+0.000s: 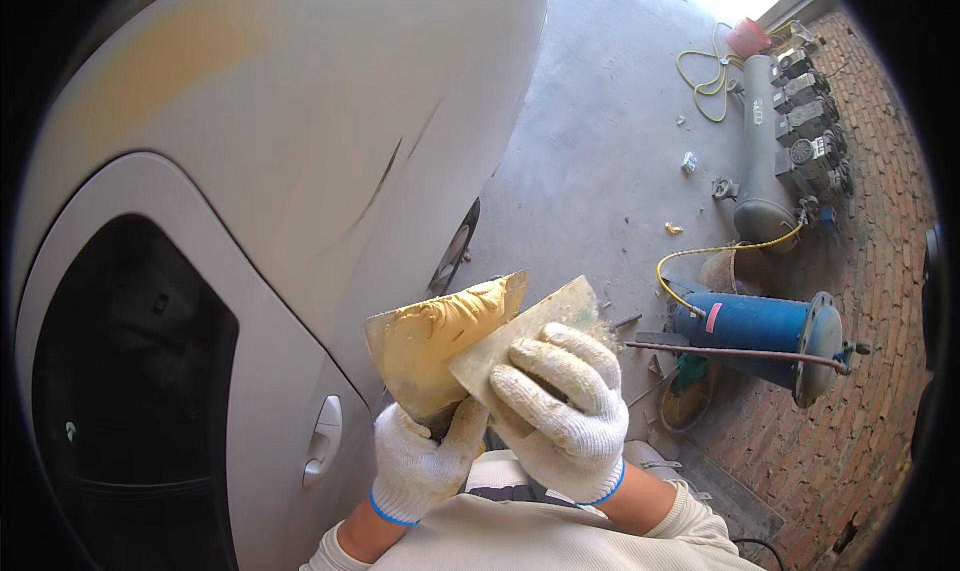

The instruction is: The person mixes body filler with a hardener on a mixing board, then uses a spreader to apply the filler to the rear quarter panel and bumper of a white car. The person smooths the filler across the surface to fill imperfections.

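Observation:
Both my hands wear white knit gloves with blue cuffs. My left hand [418, 463] is closed round the base of a broad putty knife [410, 376]; its handle is hidden in the grip. Thick yellow-tan body filler [465, 311] coats that blade in ridges. My right hand [565, 411] grips a flat, smeared spreader [515, 346], fingers over its face. The spreader's lower left edge overlaps the filler-covered blade. Left of my hands stands a light-coloured car [330, 201] with a dark scratch [385, 176] on its panel and a yellowish patch [180, 56] farther up.
The car's door handle [323, 441] lies close by my left wrist. On the right are a blue tank [750, 331], a grey compressor tank [762, 141], a yellow hose [715, 255] and a brick wall [850, 221]. Litter dots the grey floor [580, 161].

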`<state>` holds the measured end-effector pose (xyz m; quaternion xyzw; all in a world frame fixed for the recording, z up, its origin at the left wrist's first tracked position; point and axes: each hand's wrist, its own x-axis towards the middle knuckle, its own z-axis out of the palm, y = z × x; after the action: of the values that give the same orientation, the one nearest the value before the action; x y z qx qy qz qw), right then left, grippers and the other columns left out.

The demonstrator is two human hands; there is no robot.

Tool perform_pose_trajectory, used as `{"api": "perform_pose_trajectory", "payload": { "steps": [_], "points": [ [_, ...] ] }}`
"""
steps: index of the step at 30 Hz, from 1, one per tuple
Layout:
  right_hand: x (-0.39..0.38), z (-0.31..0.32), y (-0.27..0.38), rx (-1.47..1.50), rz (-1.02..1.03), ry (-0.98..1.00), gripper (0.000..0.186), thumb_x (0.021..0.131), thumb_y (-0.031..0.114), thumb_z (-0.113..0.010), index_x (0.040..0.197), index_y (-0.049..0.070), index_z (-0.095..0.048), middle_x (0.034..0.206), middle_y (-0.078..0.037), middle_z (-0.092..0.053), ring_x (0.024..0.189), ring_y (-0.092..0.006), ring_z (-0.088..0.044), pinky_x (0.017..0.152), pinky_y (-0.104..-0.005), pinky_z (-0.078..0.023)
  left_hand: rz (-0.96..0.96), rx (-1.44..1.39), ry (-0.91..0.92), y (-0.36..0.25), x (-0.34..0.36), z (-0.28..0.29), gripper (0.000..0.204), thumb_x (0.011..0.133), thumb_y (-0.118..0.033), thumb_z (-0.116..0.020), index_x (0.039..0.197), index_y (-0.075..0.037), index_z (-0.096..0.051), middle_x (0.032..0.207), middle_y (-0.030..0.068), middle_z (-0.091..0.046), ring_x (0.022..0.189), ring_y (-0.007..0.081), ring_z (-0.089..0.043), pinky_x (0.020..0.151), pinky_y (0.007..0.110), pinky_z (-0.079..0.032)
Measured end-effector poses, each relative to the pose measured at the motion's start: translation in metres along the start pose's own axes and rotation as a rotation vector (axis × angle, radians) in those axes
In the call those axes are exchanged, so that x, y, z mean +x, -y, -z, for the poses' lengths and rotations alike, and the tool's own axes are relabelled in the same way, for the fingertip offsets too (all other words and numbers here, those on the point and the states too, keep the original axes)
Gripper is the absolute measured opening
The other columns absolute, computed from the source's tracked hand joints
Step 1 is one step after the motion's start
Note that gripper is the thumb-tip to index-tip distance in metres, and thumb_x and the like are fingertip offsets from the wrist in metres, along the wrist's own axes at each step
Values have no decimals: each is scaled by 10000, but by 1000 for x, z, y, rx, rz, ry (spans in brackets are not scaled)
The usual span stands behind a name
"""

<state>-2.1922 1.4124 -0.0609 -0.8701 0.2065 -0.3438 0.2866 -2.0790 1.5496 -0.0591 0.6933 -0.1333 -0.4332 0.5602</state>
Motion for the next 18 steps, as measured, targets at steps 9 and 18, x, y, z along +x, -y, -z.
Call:
{"api": "perform_pose_trajectory", "payload": {
  "steps": [9,18],
  "points": [
    [-100,-2,109,-17,14,-58,496,660,69,-925,1134,130,-791,1209,-71,-729,1132,-337,-671,955,-433,-570,-241,125,87,53,-112,49,247,949,-115,-767,1121,52,-711,997,81,-775,879,114,-717,772,278,-577],
    [-151,48,104,1263,-832,-60,406,1025,190,-647,1314,-95,-640,1305,-223,-686,1236,-347,-672,1093,-480,-528,-143,146,-158,110,-152,93,181,897,-38,-801,1039,54,-737,861,46,-746,718,90,-669,652,256,-535]
  ]
}}
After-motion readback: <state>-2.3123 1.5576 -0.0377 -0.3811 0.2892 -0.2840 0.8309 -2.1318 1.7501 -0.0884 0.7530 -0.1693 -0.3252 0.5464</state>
